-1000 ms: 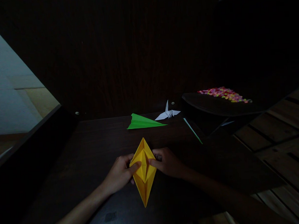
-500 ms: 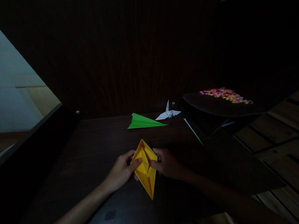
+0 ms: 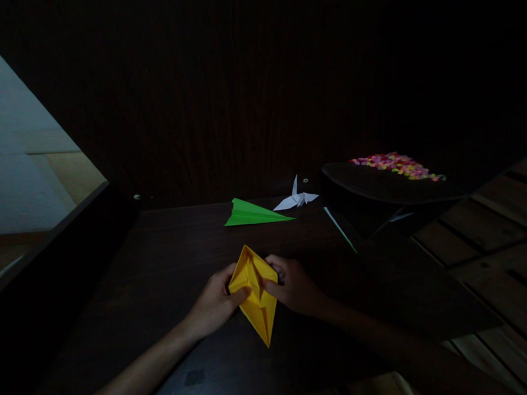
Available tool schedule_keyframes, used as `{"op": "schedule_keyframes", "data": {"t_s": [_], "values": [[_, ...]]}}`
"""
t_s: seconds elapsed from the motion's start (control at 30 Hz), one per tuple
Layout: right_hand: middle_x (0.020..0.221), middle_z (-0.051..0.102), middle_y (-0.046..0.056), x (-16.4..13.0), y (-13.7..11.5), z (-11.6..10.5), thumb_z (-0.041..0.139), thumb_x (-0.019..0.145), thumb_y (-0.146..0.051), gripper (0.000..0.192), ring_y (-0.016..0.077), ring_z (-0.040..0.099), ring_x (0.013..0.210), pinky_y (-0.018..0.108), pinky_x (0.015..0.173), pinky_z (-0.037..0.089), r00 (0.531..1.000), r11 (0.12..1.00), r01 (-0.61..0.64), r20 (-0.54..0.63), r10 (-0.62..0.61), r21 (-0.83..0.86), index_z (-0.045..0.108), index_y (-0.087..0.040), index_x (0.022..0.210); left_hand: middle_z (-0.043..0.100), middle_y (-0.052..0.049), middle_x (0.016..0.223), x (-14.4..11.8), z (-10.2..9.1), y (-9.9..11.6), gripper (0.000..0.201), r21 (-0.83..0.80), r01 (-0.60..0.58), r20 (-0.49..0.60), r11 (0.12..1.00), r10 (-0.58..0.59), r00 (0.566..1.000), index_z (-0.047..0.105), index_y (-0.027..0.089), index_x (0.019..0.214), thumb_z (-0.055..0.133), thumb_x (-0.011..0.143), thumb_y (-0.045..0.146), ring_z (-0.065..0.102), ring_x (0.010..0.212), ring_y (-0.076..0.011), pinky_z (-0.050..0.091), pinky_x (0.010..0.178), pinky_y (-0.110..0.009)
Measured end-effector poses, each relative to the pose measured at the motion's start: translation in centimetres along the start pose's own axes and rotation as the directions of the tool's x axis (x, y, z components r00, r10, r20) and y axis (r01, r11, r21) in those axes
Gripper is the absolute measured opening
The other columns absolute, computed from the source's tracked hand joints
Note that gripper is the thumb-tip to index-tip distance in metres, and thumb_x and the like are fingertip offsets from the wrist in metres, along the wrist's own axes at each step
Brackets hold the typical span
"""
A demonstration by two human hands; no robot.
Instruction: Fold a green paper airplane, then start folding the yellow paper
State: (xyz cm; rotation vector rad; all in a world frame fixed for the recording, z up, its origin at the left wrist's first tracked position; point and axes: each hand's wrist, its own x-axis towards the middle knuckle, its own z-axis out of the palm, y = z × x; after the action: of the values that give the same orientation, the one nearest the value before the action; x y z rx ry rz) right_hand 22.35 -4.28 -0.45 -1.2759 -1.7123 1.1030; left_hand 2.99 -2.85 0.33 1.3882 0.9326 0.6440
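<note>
Between my two hands is a piece of folded yellow paper [image 3: 261,315], diamond-shaped, with a raised pocket at its centre and a long point towards me. My left hand [image 3: 215,301] grips its left side, the thumb pressing on the middle folds and the fingers behind. My right hand [image 3: 294,285] pinches the right side, its thumb on the inner flap and its fingers partly hidden. Beyond the hands lies a green paper plane [image 3: 255,214]. Beside its tip sits a white paper crane [image 3: 298,200].
A thin pale strip [image 3: 339,229] lies right of the crane. On a dark rounded shelf [image 3: 360,186] rests a heap of small pink, red and yellow pieces [image 3: 398,165]. A dark raised side board [image 3: 49,238] borders the dark tabletop [image 3: 160,250] on the left.
The yellow paper has tilted slightly, its far tip shifting a little left and its near tip rising a bit. My left thumb has slid slightly lower on it. Both hands keep their grip.
</note>
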Motion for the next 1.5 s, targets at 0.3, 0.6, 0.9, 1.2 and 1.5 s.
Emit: {"op": "schedule_keyframes", "data": {"t_s": [0.3, 0.6, 0.9, 1.2, 1.5], "values": [[0.070, 0.060, -0.003, -0.02, 0.05, 0.01, 0.058, 0.076, -0.017, 0.011, 0.0108, 0.052, 0.057, 0.019, 0.050, 0.035, 0.999, 0.999, 0.017, -0.034, -0.019, -0.040, 0.057, -0.018, 0.087, 0.064, -0.004, 0.085, -0.17, 0.09, 0.30, 0.030, 0.035, -0.012, -0.010, 0.999, 0.012, 1.000, 0.059, 0.012, 0.103, 0.062, 0.078, 0.028, 0.062, 0.074, -0.0209, 0.052, 0.065, -0.031], [0.070, 0.061, -0.002, -0.09, 0.02, 0.08, 0.058, 0.075, -0.017, 0.013, 0.0117, 0.054, 0.059, 0.020, 0.050, 0.035, 1.000, 0.999, -0.006, -0.029, 0.005, -0.038, 0.057, -0.018, 0.088, 0.066, -0.005, 0.087, -0.04, 0.03, 0.34, 0.029, 0.057, 0.006, -0.019, 0.998, -0.005, 1.000, 0.061, 0.012, 0.103, 0.059, 0.077, 0.025, 0.063, 0.077, -0.0219, 0.052, 0.066, -0.032], [0.067, 0.061, -0.002, -0.05, 0.14, 0.14, 0.058, 0.075, -0.017, 0.013, 0.0115, 0.054, 0.054, 0.019, 0.046, 0.035, 0.999, 0.999, -0.039, -0.035, 0.039, -0.020, 0.055, -0.019, 0.087, 0.068, -0.005, 0.088, 0.07, -0.17, 0.01, 0.030, 0.087, 0.014, -0.013, 0.996, -0.013, 1.000, 0.063, 0.013, 0.105, 0.059, 0.078, 0.024, 0.065, 0.078, -0.0224, 0.052, 0.066, -0.031], [0.071, 0.063, -0.001, -0.06, 0.06, 0.24, 0.057, 0.075, -0.018, 0.020, 0.0120, 0.058, 0.052, 0.018, 0.041, 0.039, 0.993, 0.988, -0.120, 0.004, 0.121, 0.098, 0.054, -0.019, 0.095, 0.066, -0.003, 0.078, 0.13, 0.13, 0.35, 0.033, 0.033, 0.067, -0.020, 0.997, -0.067, 0.998, 0.062, 0.013, 0.102, 0.062, 0.077, 0.034, 0.063, 0.068, -0.0203, 0.050, 0.063, -0.030], [0.070, 0.061, -0.004, 0.08, -0.27, 0.13, 0.057, 0.075, -0.022, 0.032, 0.0074, 0.051, 0.039, 0.016, 0.033, 0.039, 0.976, 0.946, -0.210, -0.005, 0.218, 0.248, 0.049, -0.019, 0.106, 0.068, -0.007, 0.096, 0.25, 0.14, 0.66, 0.034, 0.009, 0.009, -0.087, 1.000, -0.009, 0.996, 0.060, 0.014, 0.103, 0.063, 0.079, 0.037, 0.062, 0.088, -0.0237, 0.050, 0.077, -0.034]]}}
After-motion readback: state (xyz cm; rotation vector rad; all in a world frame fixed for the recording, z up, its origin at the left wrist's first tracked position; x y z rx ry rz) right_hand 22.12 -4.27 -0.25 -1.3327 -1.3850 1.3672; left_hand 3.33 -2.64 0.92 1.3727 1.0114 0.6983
